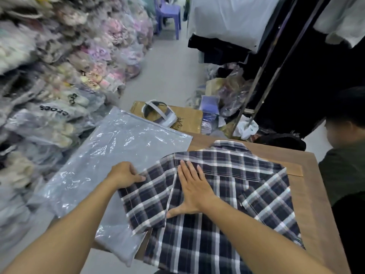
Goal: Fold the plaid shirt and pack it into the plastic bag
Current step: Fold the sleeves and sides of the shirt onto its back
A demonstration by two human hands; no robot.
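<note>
The plaid shirt (227, 194) is lying back-up on the brown surface (316, 204), collar at the far end. The right hand (194, 189) is pressing flat on it, fingers spread open and gripping nothing. The left hand (123, 174) is curling its fingers around the sleeve (146, 196) edge, pinching the fabric. The clear plastic bag (110, 155) is lying just left of those fingers, partly under the sleeve.

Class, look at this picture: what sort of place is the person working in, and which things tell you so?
Probably a clothing stockroom or packing area. Heaps of bagged garments in clear plastic line the left side, dark clothes hang on a metal rack, and a navy-and-white plaid shirt lies on a brown table beside a clear plastic bag.
</note>
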